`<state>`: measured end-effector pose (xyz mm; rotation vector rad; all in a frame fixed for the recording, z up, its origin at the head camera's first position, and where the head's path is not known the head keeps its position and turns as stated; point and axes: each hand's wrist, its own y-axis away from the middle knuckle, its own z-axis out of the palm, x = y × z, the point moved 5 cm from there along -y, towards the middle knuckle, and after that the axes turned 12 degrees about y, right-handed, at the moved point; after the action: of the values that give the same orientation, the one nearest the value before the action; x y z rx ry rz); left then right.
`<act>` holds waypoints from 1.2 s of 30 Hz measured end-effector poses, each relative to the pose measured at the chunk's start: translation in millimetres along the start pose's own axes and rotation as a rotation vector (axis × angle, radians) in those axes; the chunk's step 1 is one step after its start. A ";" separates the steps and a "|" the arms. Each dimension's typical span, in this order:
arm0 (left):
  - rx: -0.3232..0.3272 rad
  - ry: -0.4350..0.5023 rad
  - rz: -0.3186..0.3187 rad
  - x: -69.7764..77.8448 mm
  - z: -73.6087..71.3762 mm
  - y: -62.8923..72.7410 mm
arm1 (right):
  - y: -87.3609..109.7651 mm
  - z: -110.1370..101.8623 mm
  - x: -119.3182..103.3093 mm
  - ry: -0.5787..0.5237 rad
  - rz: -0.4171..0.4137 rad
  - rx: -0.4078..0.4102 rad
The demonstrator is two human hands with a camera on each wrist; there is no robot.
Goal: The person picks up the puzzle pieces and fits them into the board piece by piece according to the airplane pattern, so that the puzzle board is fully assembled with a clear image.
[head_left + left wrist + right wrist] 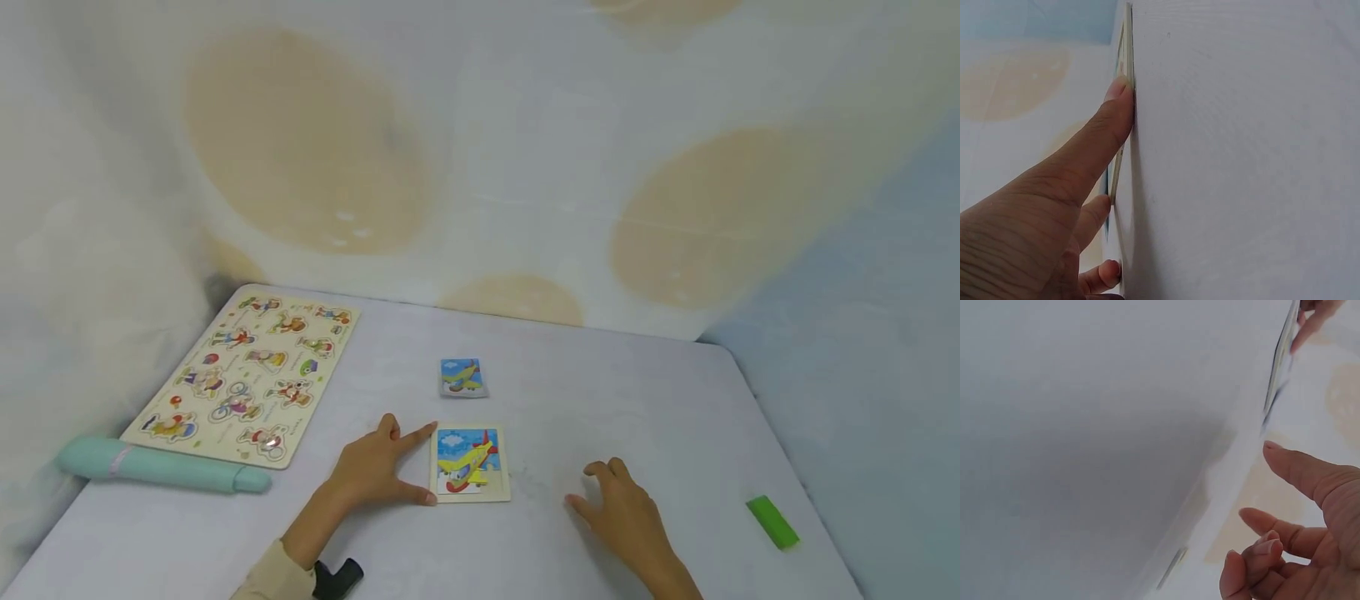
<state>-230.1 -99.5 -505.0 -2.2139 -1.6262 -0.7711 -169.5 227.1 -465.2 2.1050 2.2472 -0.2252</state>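
Note:
A small wooden-framed puzzle (470, 463) with a yellow aeroplane picture lies flat on the white table. My left hand (377, 467) touches its left side, with the straight index finger at the far corner and the thumb (1107, 119) at the near one. To the right of the puzzle and apart from it, my right hand (624, 517) hovers over the table with loosely bent fingers and nothing in them. Beyond the puzzle lies a small picture card or thin stack (462, 378) with a similar aeroplane. In the right wrist view the puzzle shows only edge-on.
A large wooden board (247, 375) with cartoon figures lies at the back left. In front of it is a mint-green cylindrical case (165, 465). A green block (772, 522) sits near the table's right edge. Fabric walls stand behind and at both sides.

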 end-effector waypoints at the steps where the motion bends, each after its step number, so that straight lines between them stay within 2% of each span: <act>1: 0.002 0.004 -0.001 0.2 0.1 0.2 | -0.1 -0.8 5.6 -0.004 0.011 -0.005; 7: 0.007 0.013 0.000 0.9 0.3 0.7 | -1.9 -1.2 34.8 0.003 0.076 -0.069; 16: 0.009 0.020 -0.001 0.0 -1.2 2.0 | -8.3 4.5 57.9 0.013 0.108 -0.106; 23: 0.006 0.021 0.015 1.3 -1.4 0.9 | -12.1 4.9 66.6 0.005 0.096 -0.105; 36: 0.011 -0.004 0.023 -0.2 -0.6 0.7 | -18.2 0.1 70.7 -0.023 0.041 -0.185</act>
<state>-229.6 -100.1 -504.6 -2.2237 -1.5998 -0.7500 -192.6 295.8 -473.9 2.0403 2.1185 -0.0380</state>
